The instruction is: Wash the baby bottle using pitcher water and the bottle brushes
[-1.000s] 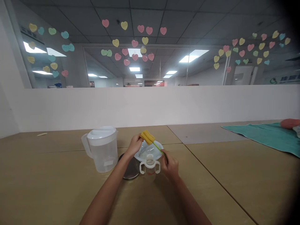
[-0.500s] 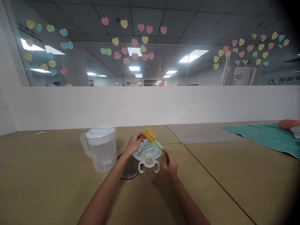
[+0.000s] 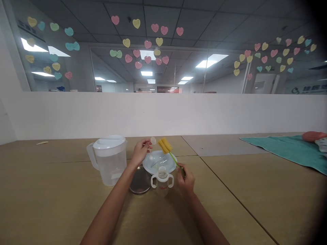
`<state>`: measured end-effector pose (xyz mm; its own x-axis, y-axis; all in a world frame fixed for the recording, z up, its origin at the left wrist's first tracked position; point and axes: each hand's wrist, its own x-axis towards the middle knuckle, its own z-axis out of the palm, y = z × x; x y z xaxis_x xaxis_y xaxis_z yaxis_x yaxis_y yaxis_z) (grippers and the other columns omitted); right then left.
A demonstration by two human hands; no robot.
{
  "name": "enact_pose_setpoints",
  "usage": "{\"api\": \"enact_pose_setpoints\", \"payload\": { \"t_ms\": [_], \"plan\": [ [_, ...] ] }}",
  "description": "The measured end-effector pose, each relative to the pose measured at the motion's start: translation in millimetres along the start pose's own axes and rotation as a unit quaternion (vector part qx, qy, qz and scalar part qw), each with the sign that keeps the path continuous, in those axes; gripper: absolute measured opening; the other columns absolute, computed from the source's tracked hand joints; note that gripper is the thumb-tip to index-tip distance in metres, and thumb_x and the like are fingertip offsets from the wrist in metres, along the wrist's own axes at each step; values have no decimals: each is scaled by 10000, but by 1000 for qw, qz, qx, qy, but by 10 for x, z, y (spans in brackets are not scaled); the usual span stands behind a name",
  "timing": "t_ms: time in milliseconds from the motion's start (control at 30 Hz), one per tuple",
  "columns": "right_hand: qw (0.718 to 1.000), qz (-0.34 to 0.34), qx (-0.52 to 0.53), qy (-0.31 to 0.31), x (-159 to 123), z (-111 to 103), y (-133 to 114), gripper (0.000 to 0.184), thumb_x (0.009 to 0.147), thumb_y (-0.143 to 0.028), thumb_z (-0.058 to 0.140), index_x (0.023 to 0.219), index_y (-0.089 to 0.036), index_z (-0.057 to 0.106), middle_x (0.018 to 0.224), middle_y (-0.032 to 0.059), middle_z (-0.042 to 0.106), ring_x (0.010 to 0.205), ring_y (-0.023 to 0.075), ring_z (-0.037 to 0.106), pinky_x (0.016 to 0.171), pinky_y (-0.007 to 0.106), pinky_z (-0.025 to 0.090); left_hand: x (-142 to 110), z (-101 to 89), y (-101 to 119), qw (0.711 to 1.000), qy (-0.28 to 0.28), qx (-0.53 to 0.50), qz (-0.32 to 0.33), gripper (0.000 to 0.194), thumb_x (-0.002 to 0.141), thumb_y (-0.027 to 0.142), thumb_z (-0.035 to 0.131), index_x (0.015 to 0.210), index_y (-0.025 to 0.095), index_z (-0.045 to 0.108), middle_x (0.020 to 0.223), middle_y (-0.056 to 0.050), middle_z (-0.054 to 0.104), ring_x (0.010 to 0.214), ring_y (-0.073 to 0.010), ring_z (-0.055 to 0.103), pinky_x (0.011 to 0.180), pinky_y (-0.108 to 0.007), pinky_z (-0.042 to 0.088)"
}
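Note:
My right hand (image 3: 185, 178) is closed round the green handle of a bottle brush with a yellow sponge head (image 3: 165, 145), held up over a clear bowl (image 3: 158, 162). My left hand (image 3: 140, 150) pinches a small clear teat-like part (image 3: 152, 140) just left of the sponge. A clear baby bottle (image 3: 161, 183) with two white handles stands open-topped in front of the bowl, between my hands.
A clear lidded pitcher (image 3: 109, 159) stands to the left. A round metal lid (image 3: 139, 183) lies beside the bottle. A teal towel (image 3: 291, 147) with a pink item (image 3: 313, 136) lies at the far right. A white partition runs behind the tan table (image 3: 51, 194).
My left hand has let go of the sponge head and moved slightly left and up, now holding up a small clear part. The brush stays almost in place.

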<state>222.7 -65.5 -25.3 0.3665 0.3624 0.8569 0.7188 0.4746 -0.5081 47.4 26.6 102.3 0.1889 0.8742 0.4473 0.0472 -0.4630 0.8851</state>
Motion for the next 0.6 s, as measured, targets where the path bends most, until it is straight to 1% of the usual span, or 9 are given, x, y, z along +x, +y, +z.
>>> {"api": "enact_pose_setpoints", "payload": {
  "t_ms": [100, 167, 200, 267, 333, 400, 467, 533, 600],
  "plan": [
    [999, -31, -2, 11, 32, -54, 21, 236, 829, -231, 413, 906, -155, 623, 808, 66, 671, 705, 140, 618, 639, 228, 475, -35, 19, 64, 1000, -4, -23, -11, 249, 756, 303, 517, 928, 127, 555, 941, -74, 579, 692, -116, 608, 584, -241, 519],
    [997, -74, -11, -20, 47, -78, 41, 238, 815, -202, 408, 883, -155, 631, 767, 61, 666, 652, 128, 607, 612, 220, 469, -51, 20, 79, 1000, -13, -14, -7, 240, 757, 293, 514, 930, 130, 548, 916, -65, 577, 700, -121, 605, 575, -243, 525],
    [995, -94, -22, -40, 52, -84, 50, 242, 807, -187, 404, 873, -155, 635, 734, 55, 660, 612, 120, 594, 590, 215, 462, -55, 10, 79, 1000, -11, 11, 3, 237, 760, 289, 507, 935, 134, 547, 899, -59, 578, 683, -117, 598, 559, -236, 521],
    [989, -124, -51, -67, 56, -85, 67, 252, 794, -164, 397, 861, -157, 640, 682, 43, 647, 565, 111, 574, 565, 209, 445, -53, -39, 61, 993, -2, 110, 34, 236, 771, 268, 486, 966, 149, 547, 868, -47, 585, 619, -101, 578, 538, -222, 500],
    [985, -134, -81, -70, 57, -80, 84, 265, 787, -148, 389, 861, -156, 643, 669, 39, 644, 570, 112, 576, 568, 207, 435, -42, -124, 20, 967, 2, 250, 55, 260, 772, 213, 465, 1019, 163, 529, 836, -40, 600, 566, -96, 564, 561, -228, 478],
    [984, -124, -108, -64, 57, -71, 100, 275, 785, -141, 383, 869, -155, 645, 678, 36, 647, 571, 113, 578, 558, 204, 421, -28, -227, -46, 929, -15, 368, 38, 305, 744, 148, 464, 1044, 167, 513, 780, -36, 615, 552, -109, 565, 612, -248, 459],
    [984, -98, -134, -60, 60, -59, 112, 288, 782, -142, 377, 885, -160, 646, 695, 32, 654, 560, 111, 575, 540, 202, 403, -20, -323, -141, 904, -39, 426, -1, 295, 678, 114, 514, 968, 160, 542, 673, -27, 612, 546, -132, 565, 638, -265, 443],
    [983, -66, -161, -63, 67, -43, 118, 300, 774, -148, 376, 893, -169, 651, 722, 33, 664, 567, 114, 579, 533, 202, 391, -21, -393, -262, 898, -60, 434, -30, 185, 601, 118, 583, 782, 155, 574, 549, -19, 578, 536, -158, 568, 637, -277, 437],
    [978, -35, -192, -72, 79, -26, 122, 313, 765, -149, 379, 908, -178, 656, 763, 38, 674, 594, 123, 587, 533, 206, 384, -29, -433, -394, 903, -75, 420, -44, 98, 555, 147, 628, 616, 161, 552, 474, -26, 549, 544, -188, 582, 628, -287, 440]
  ]
}}
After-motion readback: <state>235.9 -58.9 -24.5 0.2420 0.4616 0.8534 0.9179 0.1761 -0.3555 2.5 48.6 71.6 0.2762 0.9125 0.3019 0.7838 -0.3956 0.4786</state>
